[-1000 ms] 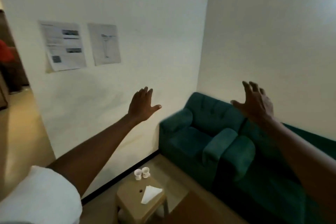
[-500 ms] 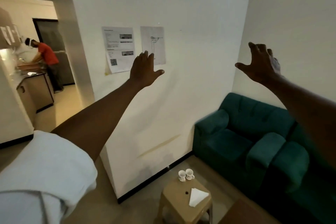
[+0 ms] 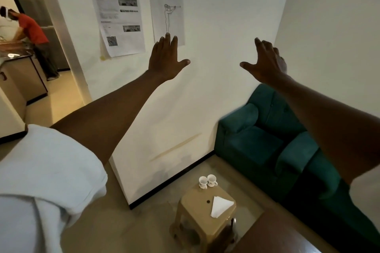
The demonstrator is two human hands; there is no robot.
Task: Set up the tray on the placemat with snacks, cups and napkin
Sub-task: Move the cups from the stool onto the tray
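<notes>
Two white cups (image 3: 207, 181) stand side by side at the far edge of a small tan plastic stool (image 3: 197, 205) on the floor. A folded white napkin (image 3: 220, 206) lies on the stool's near right part. My left hand (image 3: 165, 58) is held out in the air in front of the white wall, fingers straight, holding nothing. My right hand (image 3: 266, 61) is likewise raised with spread fingers and is empty. Both hands are high above the stool. No tray, placemat or snacks are in view.
A green sofa (image 3: 273, 141) fills the right side behind the stool. A brown table corner (image 3: 273, 234) shows at the bottom right. Papers (image 3: 119, 18) hang on the wall. At the far left a person in a red shirt (image 3: 30, 31) bends over a counter (image 3: 18, 63).
The view swung left and came back a little toward the right, bringing the doorway and kitchen into sight. Both raised hands have come closer together. The cups and napkin have not moved on the stool.
</notes>
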